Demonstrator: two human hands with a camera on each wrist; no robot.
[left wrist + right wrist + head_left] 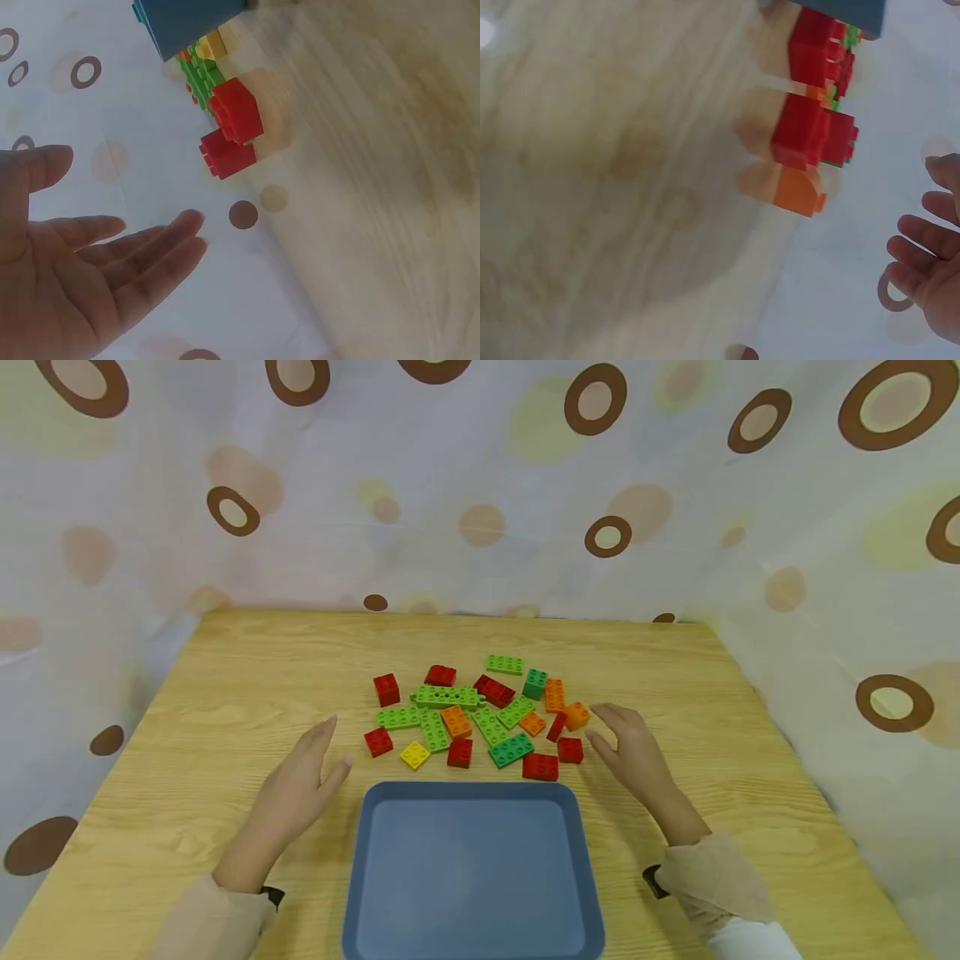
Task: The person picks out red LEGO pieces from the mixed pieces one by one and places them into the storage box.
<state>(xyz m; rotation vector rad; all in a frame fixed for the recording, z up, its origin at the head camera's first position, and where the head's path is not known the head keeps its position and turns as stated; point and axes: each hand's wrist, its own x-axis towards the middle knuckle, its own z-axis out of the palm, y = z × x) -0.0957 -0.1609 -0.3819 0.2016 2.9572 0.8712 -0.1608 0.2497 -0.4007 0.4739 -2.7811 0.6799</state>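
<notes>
Pale cloth (480, 452) with brown rings and soft spots walls in the far side and both flanks of a wood-grained table (750, 760), and I watch it all from the head camera. My left hand (292, 789) is relaxed, fingers extended and thumb set apart, gripping nothing. My right hand (633, 756) is likewise loose, its fingers gently bent and its grasp unfilled. Between the two hands, ahead of the tray (472, 877), I have a scatter of toy bricks, mostly lying studs up.

Closest to my right fingertips is an orange brick (577, 716); the right wrist view shows a gap between it and the hand. A small red brick (570, 750) sits just inward of that thumb, with a longer red brick (541, 767) beside it, farther from the hand.

Across at my left thumb, the nearest piece is a square red brick (378, 742), a little inward of its tip, then a yellow brick (415, 755). Farther forward from both hands I see a light green plate (505, 664). My tray is bluish grey, between the wrists. Beige sleeves (217, 920) cover both forearms, with a dark band (273, 895) showing at the left wrist.
</notes>
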